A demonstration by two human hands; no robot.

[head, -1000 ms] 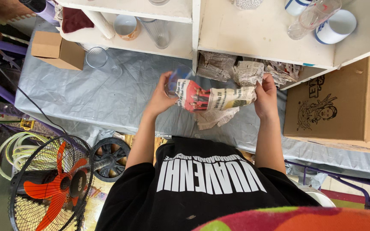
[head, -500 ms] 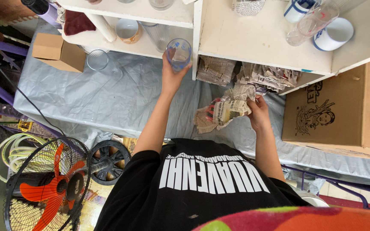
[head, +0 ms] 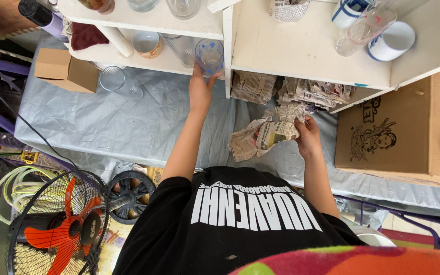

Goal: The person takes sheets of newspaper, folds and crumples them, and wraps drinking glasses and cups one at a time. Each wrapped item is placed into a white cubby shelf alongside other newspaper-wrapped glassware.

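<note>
Black short-sleeved T-shirt, white lettering

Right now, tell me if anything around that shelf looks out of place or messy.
Crumpled newspaper is stuffed untidily under the white shelf. A clear glass lies tipped on its side beside a white mug. The left hand holds a blue-dotted glass at the shelf; the right hand grips crumpled wrapping paper.
</note>
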